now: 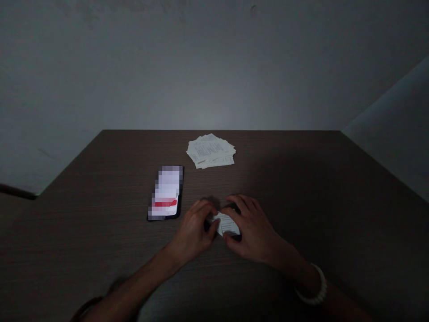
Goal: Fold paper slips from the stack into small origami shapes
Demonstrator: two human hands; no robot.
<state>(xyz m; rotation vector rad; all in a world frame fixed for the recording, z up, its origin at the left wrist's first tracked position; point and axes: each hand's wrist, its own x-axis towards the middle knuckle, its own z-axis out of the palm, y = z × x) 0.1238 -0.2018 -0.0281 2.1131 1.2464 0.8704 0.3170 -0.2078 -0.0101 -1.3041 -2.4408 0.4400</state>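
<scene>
With left hand [193, 227], pinching left end of printed slip [229, 223] between thumb and forefinger; with right hand [254, 228], spanning slip, forefinger at far edge, thumb at near edge. Cannot tell how firmly pressed on right. Find slip directly between both hands, low over table [301, 188]. Probably working a fold, judging from slanted edge beside left fingertips. For good results: brace with right hand, line up edges first, then press crease flat with left thumb, no dragging. Print facing up, lines running roughly from left hand toward right hand. Long axis apparently likewise hand to hand; ends under fingers, so unsure. Beyond both hands, pile of printed sheets [212, 150]; beyond left hand, leftward, lit phone [167, 190].
</scene>
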